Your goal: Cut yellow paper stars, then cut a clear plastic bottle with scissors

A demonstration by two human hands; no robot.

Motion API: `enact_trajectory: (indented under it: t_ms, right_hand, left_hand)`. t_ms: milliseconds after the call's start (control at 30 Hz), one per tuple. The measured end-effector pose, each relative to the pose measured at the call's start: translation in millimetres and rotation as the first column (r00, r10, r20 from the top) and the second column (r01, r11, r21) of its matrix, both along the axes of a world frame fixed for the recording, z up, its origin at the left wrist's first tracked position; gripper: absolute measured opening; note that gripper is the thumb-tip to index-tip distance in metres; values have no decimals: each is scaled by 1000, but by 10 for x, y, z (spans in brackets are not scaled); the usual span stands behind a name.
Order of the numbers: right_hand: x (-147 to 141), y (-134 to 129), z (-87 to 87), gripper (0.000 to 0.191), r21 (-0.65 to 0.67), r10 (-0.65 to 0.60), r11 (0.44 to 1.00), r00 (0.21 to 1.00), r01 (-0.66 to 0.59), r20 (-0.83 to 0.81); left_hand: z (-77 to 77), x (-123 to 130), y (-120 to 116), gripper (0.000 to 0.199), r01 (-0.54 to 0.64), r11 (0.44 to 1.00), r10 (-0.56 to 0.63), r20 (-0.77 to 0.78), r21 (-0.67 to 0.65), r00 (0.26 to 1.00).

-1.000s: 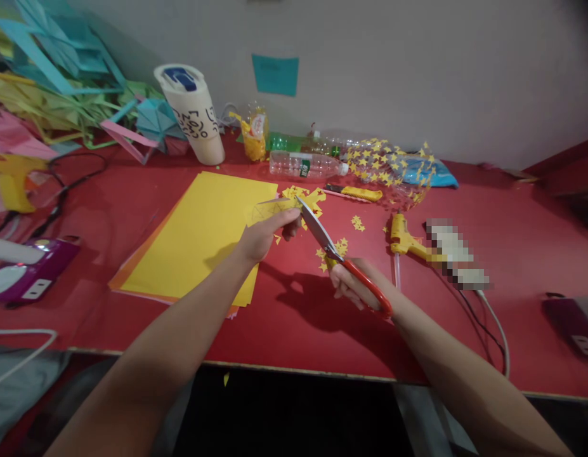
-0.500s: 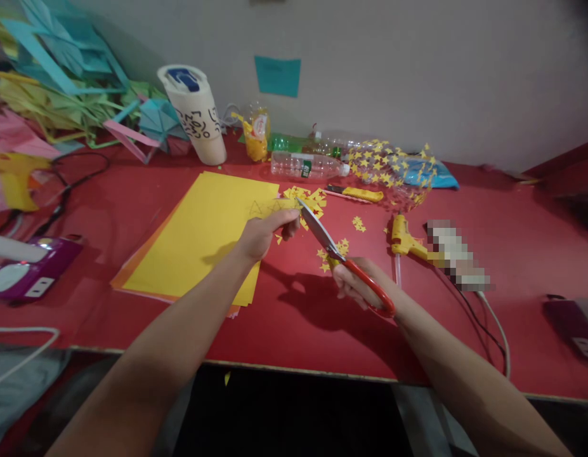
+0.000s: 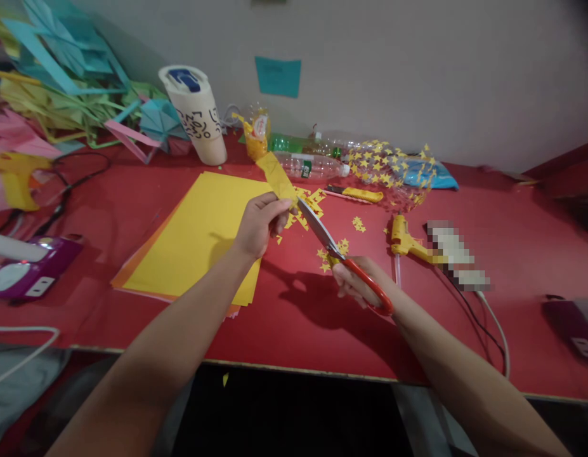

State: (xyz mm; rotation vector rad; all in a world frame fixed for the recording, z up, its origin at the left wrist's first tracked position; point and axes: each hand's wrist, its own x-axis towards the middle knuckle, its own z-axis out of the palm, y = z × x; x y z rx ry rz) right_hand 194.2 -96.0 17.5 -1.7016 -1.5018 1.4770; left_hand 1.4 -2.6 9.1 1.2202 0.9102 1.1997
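Note:
My left hand (image 3: 261, 227) pinches a yellow paper strip (image 3: 277, 178) that points up and away, with faint drawn lines on it. The red-handled scissors (image 3: 367, 285) are in my right hand (image 3: 355, 279), fingers wrapped round the handles. Their blades look nearly closed, and the tip meets the strip's near end beside my left fingertips. Behind this end lie yellow paper scraps (image 3: 313, 200) on the red table. Small cut yellow stars (image 3: 325, 255) lie next to my right hand, with another little group (image 3: 358, 224) farther right.
Yellow sheets (image 3: 179, 241) lie stacked at left over orange ones. Behind are a white tumbler (image 3: 198, 120), a clear bottle (image 3: 317, 166), a yellow cutter (image 3: 363, 194) and a star-covered clear object (image 3: 384, 165). A yellow glue gun (image 3: 408, 244) with its cable lies at right.
The yellow strip has turned from lying leftward over the sheets to pointing up and away. My left hand has shifted slightly left; my right hand and the scissors have barely moved.

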Motion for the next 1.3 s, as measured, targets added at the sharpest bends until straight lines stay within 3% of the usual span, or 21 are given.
enact_trajectory:
  t_ms: [200, 500, 700, 900, 1300]
  right_hand:
    - [-19, 6, -16, 50, -28, -9, 1000, 1000, 8, -30]
    - [67, 31, -38, 50, 0, 50, 999, 999, -50, -16]
    - [45, 29, -45, 52, 2, 57, 998, 998, -57, -7]
    - [18, 17, -44, 51, -14, 18, 1000, 999, -19, -30]
    - [61, 24, -72, 50, 32, 56, 998, 998, -55, -18]
  left_hand:
    - [7, 6, 4, 24, -12, 997, 10, 33, 75, 999]
    - [12, -29, 6, 28, -26, 983, 50, -131, 180, 990]
    - [-7, -51, 26, 26, -4, 987, 27, -138, 160, 990]
    - [-14, -44, 27, 18, 90, 990, -83, -67, 105, 994]
    - [-36, -49, 46, 18, 68, 985, -61, -47, 158, 997]
